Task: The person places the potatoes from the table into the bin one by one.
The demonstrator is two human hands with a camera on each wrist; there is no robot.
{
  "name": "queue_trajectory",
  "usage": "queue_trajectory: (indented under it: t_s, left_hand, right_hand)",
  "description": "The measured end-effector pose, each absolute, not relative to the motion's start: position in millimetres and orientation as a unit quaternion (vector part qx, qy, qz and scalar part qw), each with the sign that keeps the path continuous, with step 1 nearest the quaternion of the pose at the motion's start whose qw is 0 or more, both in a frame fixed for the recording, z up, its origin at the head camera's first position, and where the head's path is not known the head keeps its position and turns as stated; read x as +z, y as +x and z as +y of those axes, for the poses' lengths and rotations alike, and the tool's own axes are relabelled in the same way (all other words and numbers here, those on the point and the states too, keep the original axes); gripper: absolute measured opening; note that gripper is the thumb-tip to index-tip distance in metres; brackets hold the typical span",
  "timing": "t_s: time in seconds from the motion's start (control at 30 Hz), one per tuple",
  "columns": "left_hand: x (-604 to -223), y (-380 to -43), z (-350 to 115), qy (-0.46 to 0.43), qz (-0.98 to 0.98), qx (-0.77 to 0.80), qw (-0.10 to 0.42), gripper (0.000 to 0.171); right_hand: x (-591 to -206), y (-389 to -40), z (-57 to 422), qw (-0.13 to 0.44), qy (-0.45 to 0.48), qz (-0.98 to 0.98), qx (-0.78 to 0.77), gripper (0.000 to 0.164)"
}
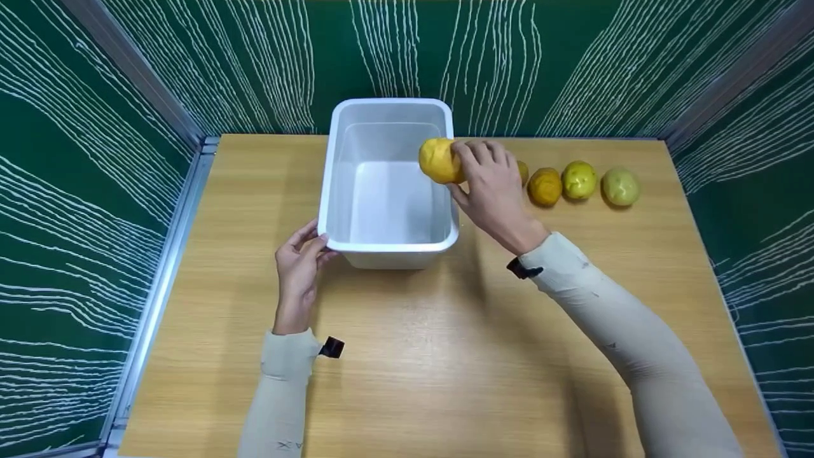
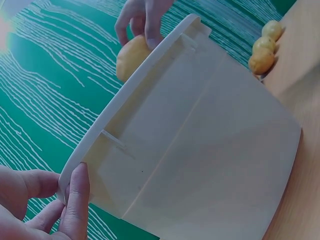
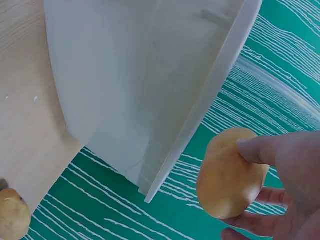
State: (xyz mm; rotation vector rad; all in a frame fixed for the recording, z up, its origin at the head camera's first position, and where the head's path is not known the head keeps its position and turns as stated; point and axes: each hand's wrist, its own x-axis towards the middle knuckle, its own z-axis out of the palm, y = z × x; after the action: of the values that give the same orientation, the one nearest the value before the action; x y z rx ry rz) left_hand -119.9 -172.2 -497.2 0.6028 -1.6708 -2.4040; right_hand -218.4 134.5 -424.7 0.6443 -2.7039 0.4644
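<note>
A deep white plastic bin [image 1: 395, 247] stands on the wooden table, its inside bare as the head view shows. My left hand [image 1: 300, 267] pinches the rim at the near left corner, thumb on one side and fingers on the other. Over the right rim, my right hand [image 1: 493, 191] grips a rounded yellow fruit [image 1: 439, 160] between thumb and fingers. In the right wrist view the same fruit [image 3: 227, 175] looks smooth and oval, close to the rim.
Right of the bin, several fruits lie in a row: an orange-brown fruit [image 1: 545, 187], a yellow-green fruit [image 1: 579, 180], a pale green fruit [image 1: 620, 187] and one partly hidden behind my right hand. Green panels [image 1: 331, 63] with white wavy lines enclose the table [image 1: 413, 356].
</note>
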Motion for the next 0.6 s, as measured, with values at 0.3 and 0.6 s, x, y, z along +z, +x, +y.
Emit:
queue_trajectory:
  t_s: [0.3, 0.6]
  left_hand:
    - [-495, -120, -172, 0.213, -0.559, -0.797, 0.076, 0.042]
    - [-495, -120, -172, 0.221, -0.554, -0.800, 0.075, 0.042]
  right_hand:
    - [-415, -225, 123, 0.094, 0.236, -0.956, 0.149, 0.059]
    - [-405, -231, 110, 0.043, 0.254, -0.960, 0.107, 0.059]
